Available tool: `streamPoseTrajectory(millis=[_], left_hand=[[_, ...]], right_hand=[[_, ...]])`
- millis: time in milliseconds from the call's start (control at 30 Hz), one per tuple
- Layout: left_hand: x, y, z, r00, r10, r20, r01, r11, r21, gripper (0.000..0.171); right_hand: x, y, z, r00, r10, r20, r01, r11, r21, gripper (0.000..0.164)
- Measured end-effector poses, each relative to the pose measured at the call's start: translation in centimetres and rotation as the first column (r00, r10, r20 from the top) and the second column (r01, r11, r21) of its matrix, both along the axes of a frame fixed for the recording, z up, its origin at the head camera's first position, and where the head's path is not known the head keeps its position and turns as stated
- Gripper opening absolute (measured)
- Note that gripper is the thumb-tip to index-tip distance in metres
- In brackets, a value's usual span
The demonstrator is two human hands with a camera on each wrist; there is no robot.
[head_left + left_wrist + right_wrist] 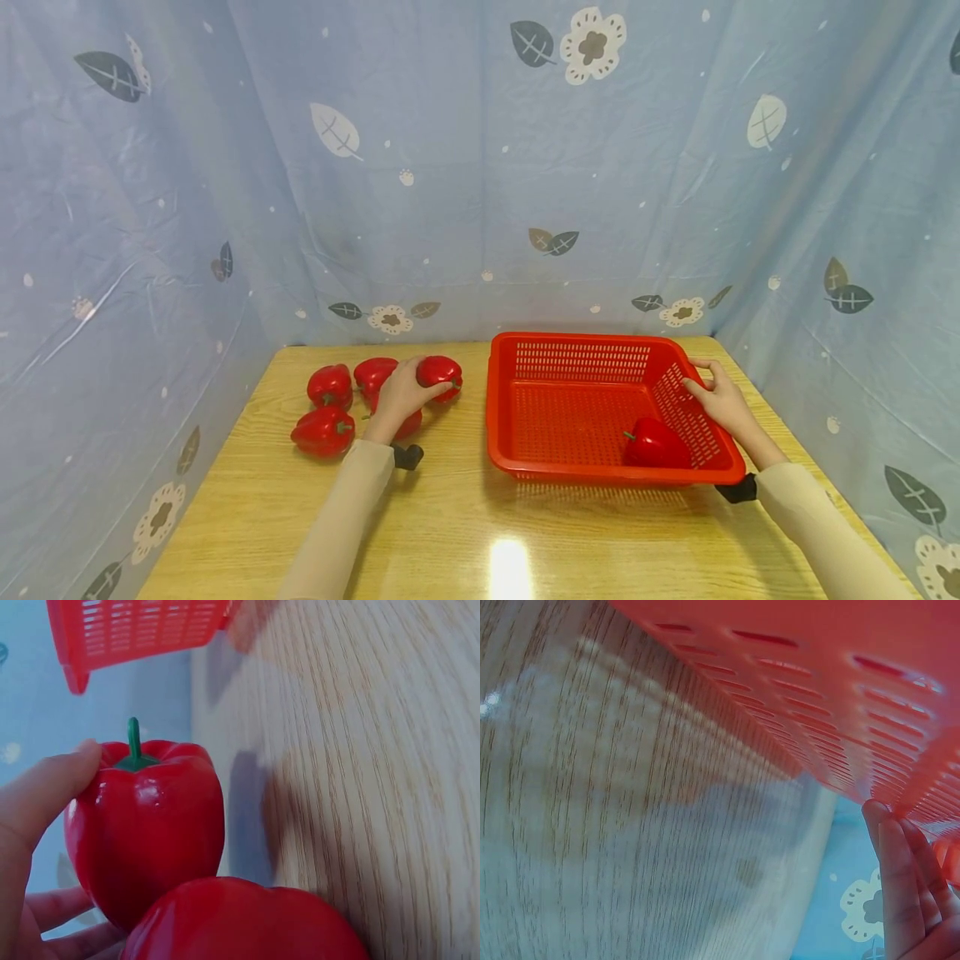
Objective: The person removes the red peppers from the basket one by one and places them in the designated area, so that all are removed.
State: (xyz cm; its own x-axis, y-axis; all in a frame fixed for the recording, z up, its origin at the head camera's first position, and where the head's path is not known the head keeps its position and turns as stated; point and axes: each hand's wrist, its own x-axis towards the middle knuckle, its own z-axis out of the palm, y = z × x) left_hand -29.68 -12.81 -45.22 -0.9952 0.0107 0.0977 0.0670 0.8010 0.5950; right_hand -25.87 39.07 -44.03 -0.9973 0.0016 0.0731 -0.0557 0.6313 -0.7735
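My left hand (402, 392) grips a red bell pepper (439, 377) with a green stem, thumb on one side and fingers on the other. In the left wrist view this pepper (150, 825) stands off the wooden table, its shadow beside it. Another red pepper (247, 926) sits right below it there. My right hand (722, 404) holds the right rim of a red plastic basket (585, 475), its fingertips (892, 832) against the outside of the slotted wall. One red pepper (655, 443) lies inside, at the basket's front right.
Several more red peppers lie on the left of the table, among them one at the back (330, 387), one in front of it (322, 432) and one partly under my left wrist (408, 425). A blue patterned curtain (450, 208) surrounds the table (450, 533) at the back and sides.
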Motion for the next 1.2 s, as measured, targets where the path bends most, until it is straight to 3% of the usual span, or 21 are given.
streamPoseTrajectory(millis=[400,1200], left_hand=[[-0.2,-0.7,-0.1,0.999,-0.013,0.05,0.017,0.996,-0.083,0.079],[-0.2,-1.4,0.1,0.995,-0.027,0.093,0.033,0.998,-0.062,0.083]], right_hand=[[-0.2,0.1,-0.2,1.0,0.008,-0.003,-0.008,1.0,-0.017,0.055],[-0.1,0.1,-0.2,1.0,0.021,0.003,-0.021,0.999,-0.05,0.055]])
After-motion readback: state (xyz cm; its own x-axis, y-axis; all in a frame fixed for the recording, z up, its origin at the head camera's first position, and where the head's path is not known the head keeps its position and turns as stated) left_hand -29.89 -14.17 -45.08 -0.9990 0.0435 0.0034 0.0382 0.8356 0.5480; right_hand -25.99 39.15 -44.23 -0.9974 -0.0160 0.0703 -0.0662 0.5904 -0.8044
